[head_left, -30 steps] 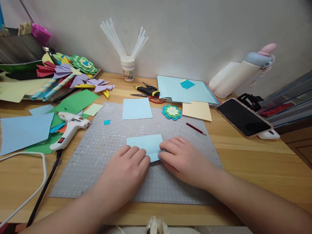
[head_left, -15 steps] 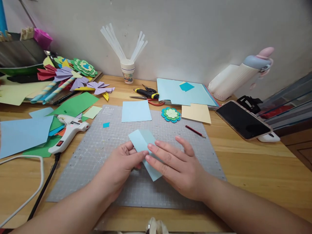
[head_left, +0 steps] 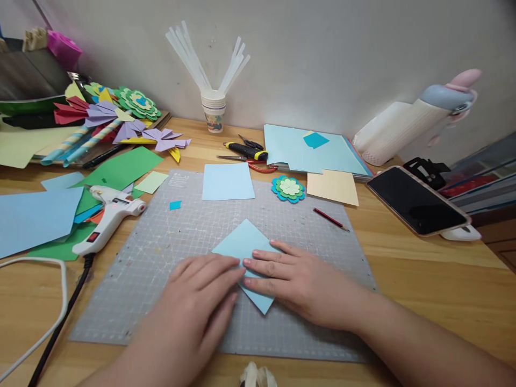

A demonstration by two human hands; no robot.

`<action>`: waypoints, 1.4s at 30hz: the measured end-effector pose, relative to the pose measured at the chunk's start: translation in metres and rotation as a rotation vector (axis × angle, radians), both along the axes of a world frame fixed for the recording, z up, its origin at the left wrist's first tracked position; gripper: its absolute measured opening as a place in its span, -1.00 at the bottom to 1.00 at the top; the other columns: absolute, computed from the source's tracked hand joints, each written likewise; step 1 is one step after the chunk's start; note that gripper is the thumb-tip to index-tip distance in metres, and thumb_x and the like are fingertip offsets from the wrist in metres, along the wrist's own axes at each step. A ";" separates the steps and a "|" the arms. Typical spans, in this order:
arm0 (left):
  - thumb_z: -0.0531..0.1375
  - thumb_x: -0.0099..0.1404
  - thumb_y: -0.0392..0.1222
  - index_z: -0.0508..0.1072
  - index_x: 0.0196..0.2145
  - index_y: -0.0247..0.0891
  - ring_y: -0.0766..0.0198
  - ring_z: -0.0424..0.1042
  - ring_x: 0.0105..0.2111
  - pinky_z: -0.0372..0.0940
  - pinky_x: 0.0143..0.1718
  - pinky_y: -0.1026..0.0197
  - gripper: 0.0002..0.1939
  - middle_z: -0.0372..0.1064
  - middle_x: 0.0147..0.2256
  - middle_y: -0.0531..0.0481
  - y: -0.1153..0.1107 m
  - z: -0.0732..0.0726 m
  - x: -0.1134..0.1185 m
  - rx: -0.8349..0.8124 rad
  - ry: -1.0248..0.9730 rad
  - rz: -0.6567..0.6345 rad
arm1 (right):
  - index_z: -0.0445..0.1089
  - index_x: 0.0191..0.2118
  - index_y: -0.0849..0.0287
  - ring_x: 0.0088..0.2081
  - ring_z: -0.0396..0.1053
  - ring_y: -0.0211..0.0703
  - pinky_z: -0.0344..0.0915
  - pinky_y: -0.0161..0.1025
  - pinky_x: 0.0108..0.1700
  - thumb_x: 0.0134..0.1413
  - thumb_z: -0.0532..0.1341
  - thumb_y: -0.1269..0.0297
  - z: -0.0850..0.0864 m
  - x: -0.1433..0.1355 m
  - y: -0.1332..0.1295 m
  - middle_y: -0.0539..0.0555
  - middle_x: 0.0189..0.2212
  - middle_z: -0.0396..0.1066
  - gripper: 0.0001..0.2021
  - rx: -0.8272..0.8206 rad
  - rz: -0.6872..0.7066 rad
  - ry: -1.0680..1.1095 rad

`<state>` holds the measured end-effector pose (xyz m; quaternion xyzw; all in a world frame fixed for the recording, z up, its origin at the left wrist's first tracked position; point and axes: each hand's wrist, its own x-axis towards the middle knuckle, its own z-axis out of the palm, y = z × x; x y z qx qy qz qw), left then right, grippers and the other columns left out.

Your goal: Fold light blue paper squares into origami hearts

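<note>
The left hand [head_left: 197, 301] lies loosely extended, fingertips on the near-left edge of a light-blue paper sheet [head_left: 244, 239], its thumb beyond the edge. The right hand [head_left: 298, 277] is spread flat over the sheet's right half, gripping nothing. The matte, straight-edged sheet sits cornerwise, like a diamond. Past it lie a slim dark-red pencil [head_left: 331, 220], a scallop-petalled flower [head_left: 288, 189] of layered green and blue paper, and a pale-blue square [head_left: 228, 183].

Half a second ago the sheet was bent along a crease and held up between both hands; now it is opened out.

Beneath is a grey gridded cutting mat [head_left: 161, 290] on a wood-grained worktop [head_left: 423, 301]. Behind, stacked paper cups [head_left: 213, 115] holding translucent strips [head_left: 189, 59] stand before a plain grey wall [head_left: 322, 59].
</note>
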<state>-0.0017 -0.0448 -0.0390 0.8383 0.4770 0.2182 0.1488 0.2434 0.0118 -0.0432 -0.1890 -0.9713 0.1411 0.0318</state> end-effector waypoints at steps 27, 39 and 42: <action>-0.10 0.47 -0.19 0.54 -0.26 -0.14 0.21 0.40 -0.14 0.06 -0.03 0.09 -0.59 0.55 -0.17 0.11 -0.010 -0.019 0.004 0.271 0.189 0.002 | 0.36 -0.34 0.17 -0.21 0.27 -0.16 0.15 -0.13 -0.14 0.23 0.14 0.37 -0.002 -0.014 -0.006 0.06 -0.26 0.36 -0.89 -0.342 -0.350 0.306; 0.03 0.33 -0.27 0.43 0.04 -0.16 0.23 0.45 -0.14 0.08 -0.06 0.12 -0.64 0.53 -0.10 0.06 -0.005 -0.009 -0.007 0.270 0.322 -0.190 | 0.22 -0.43 0.16 -0.23 0.23 -0.12 0.17 -0.12 -0.17 0.13 0.21 0.41 -0.008 -0.028 -0.002 0.04 -0.30 0.28 -0.84 -0.327 -0.650 0.313; 0.03 0.34 -0.24 0.42 0.04 -0.16 0.22 0.44 -0.12 0.07 -0.03 0.11 -0.65 0.51 -0.09 0.07 -0.005 -0.012 -0.008 0.262 0.338 -0.189 | 0.22 -0.42 0.16 -0.24 0.22 -0.12 0.17 -0.12 -0.18 0.13 0.20 0.41 -0.008 -0.029 -0.002 0.04 -0.31 0.27 -0.85 -0.322 -0.664 0.306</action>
